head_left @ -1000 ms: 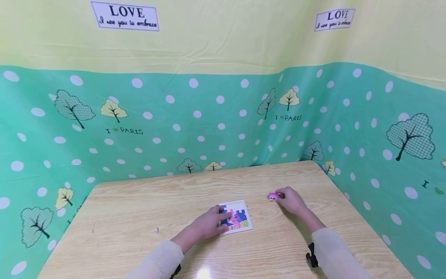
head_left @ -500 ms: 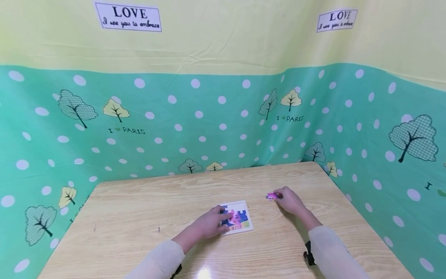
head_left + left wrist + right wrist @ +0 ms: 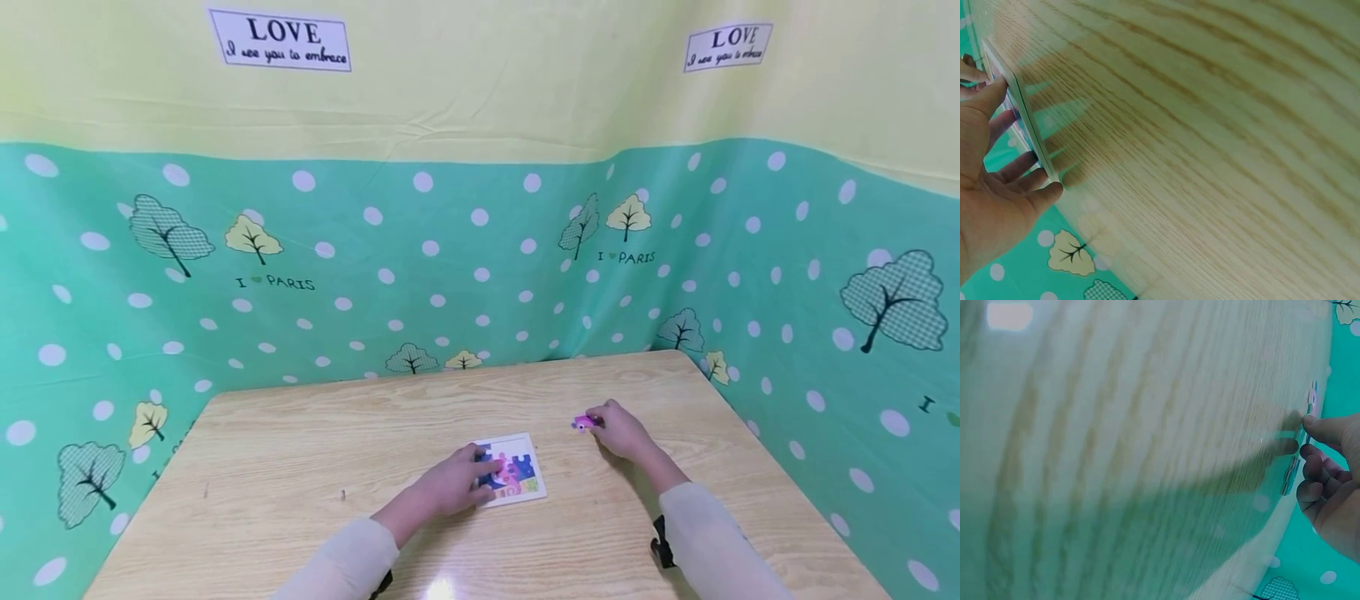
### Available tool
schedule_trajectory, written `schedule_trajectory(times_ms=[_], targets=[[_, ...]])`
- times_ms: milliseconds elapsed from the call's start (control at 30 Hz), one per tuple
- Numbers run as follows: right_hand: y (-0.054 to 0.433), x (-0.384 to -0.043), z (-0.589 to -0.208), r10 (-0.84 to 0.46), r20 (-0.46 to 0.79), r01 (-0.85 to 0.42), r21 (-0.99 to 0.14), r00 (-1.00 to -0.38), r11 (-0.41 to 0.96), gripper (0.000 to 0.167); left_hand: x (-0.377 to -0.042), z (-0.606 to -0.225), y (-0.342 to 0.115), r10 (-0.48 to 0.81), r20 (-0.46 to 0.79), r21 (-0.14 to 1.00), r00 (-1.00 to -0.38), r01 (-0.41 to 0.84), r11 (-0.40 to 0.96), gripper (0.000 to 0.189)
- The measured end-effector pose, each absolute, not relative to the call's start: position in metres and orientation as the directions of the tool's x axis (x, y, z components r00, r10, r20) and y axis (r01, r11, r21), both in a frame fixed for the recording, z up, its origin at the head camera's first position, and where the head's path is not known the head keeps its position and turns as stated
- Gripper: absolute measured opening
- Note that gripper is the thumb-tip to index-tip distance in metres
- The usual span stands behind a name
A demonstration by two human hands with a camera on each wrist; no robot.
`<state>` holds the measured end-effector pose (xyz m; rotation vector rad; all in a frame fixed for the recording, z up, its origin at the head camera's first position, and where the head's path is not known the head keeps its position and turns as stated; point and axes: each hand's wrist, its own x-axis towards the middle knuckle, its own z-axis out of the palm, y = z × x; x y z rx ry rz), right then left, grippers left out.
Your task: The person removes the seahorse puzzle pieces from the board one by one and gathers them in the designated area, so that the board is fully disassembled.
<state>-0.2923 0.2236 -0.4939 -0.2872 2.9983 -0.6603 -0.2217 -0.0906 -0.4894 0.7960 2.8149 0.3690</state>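
Observation:
In the head view a white-framed jigsaw puzzle [image 3: 542, 493], with a pink creature on dark blue, lies on the table; a white gap shows in its upper part. My left hand [image 3: 450, 483] rests on its left side, fingers spread over the picture. The left wrist view shows the board's thin edge [image 3: 1025, 112] under those fingers. Farther right, my right hand [image 3: 622, 432] pinches a pink puzzle piece [image 3: 582, 423] between thumb and fingers, at or just above the table. Another thin piece [image 3: 1290, 477] shows beside the right fingers in the right wrist view; its picture cannot be made out.
The wood-grain table [image 3: 315, 442] reaches back to a green and yellow cloth [image 3: 360, 275] hung behind and to the right. Both sleeves are pale, with a black strap [image 3: 662, 546] at the right wrist. A small dark mark [image 3: 342, 495] lies left of the hands.
My right hand has shifted slightly left with the pink piece, of which a little less shows. The left hand stays on the puzzle. The head view has drifted a little.

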Motion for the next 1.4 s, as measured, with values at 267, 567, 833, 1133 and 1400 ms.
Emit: schedule_trajectory(times_ms=[267, 567, 833, 1133, 1400], targets=[[0.2228, -0.2936, -0.4923, -0.211, -0.016, -0.187, -0.4, -0.977, 0.897, 0.033, -0.2214, -0.4906, -0.0908, 0.534, -0.12, 0.281, -0.837, 0.488, 0.827, 0.051], [0.221, -0.2924, -0.4893, -0.23, -0.013, -0.204, -0.42, -0.973, 0.884, 0.035, -0.2221, -0.4911, -0.0918, 0.537, -0.114, 0.276, -0.836, 0.492, 0.826, 0.052], [0.2182, -0.2922, -0.4914, -0.222, -0.011, -0.197, -0.419, -0.975, 0.886, 0.029, -0.2226, -0.4925, -0.0913, 0.542, -0.106, 0.278, -0.833, 0.499, 0.821, 0.052], [0.2202, -0.2925, -0.4902, -0.208, -0.003, -0.187, -0.417, -0.978, 0.889, 0.027, -0.2231, -0.4934, -0.0908, 0.546, -0.098, 0.242, -0.832, 0.513, 0.824, 0.051], [0.219, -0.2923, -0.4895, -0.194, 0.001, -0.176, -0.418, -0.981, 0.891, 0.029, -0.2203, -0.4921, -0.0912, 0.551, -0.081, 0.232, -0.831, 0.522, 0.821, 0.051]])
